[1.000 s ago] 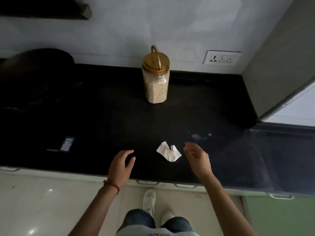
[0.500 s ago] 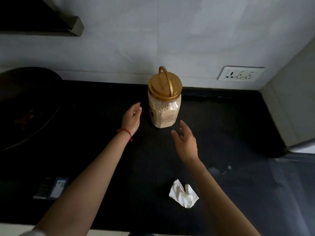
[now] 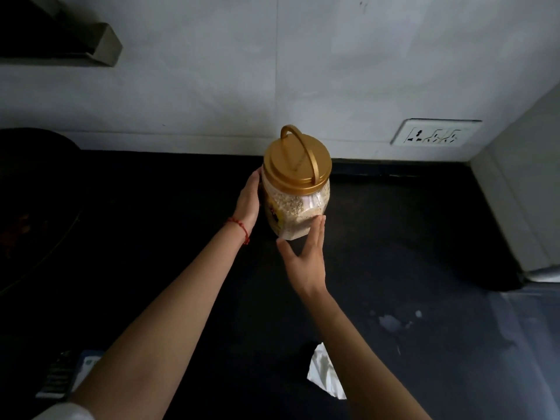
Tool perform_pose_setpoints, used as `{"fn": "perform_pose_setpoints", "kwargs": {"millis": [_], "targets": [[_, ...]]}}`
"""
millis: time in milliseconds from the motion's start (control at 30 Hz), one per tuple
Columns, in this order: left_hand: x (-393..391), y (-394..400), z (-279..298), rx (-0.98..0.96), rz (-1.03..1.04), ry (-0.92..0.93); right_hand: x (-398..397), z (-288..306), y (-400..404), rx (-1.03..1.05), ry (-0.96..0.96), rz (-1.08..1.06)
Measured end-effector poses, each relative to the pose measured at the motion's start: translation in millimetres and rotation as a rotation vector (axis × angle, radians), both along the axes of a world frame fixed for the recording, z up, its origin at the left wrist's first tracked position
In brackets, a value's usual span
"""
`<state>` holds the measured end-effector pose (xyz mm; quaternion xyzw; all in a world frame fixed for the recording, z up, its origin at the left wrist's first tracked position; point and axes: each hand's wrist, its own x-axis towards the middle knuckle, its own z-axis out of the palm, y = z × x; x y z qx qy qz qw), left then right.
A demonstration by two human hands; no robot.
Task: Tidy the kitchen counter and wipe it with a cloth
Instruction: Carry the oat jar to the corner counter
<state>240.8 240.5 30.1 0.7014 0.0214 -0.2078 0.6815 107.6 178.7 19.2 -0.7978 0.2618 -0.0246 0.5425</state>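
A clear jar of pale grain with a gold lid and handle stands at the back of the black counter. My left hand holds the jar's left side, its fingers hidden behind it. The straight fingers of my right hand touch the jar's lower front right. A crumpled white cloth lies near the front edge, partly under my right forearm. To its right, small wet spots mark the counter.
A dark pan fills the left end of the counter. Near the front left lies a small flat packet. A wall socket sits behind the jar to the right, and a pale appliance side bounds the right.
Both hands have reached from the front edge to the jar. The left hand has closed on its side and the right hand's fingers now touch it. The view has moved closer.
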Motion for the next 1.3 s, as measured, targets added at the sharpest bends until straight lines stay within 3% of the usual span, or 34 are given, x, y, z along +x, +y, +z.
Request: {"fn": "perform_pose_setpoints", "kwargs": {"millis": [233,333,533,833,933,1167,1300], "targets": [[-14.9,0.4,-15.7,0.024,-0.100,-0.101,22.5,-1.0,-51.8,0.052,-0.077,-0.094],[-1.2,-2.8,-15.8,0.094,-0.069,-0.078,29.8,-0.7,-70.4,0.047,-0.080,-0.054],[25.4,-23.9,-6.3,0.052,-0.061,0.055,39.7,-13.7,-80.0,0.019,-0.101,-0.028],[2.3,-19.9,-16.1,-0.016,-0.025,0.029,55.7,-23.8,-104.2,0.146,-0.141,0.046],[0.3,-2.2,-24.0,-0.050,-0.108,-0.011,54.9,-25.4,-114.1,0.184,-0.155,0.157],[38.3,-0.7,-34.3,0.149,-0.580,-0.080,57.3,-23.8,-123.3,0.134,-0.108,0.258],[39.3,-1.6,-45.9,0.195,-0.622,-0.144,52.6,-20.7,-123.2,0.130,-0.099,0.245]]}}
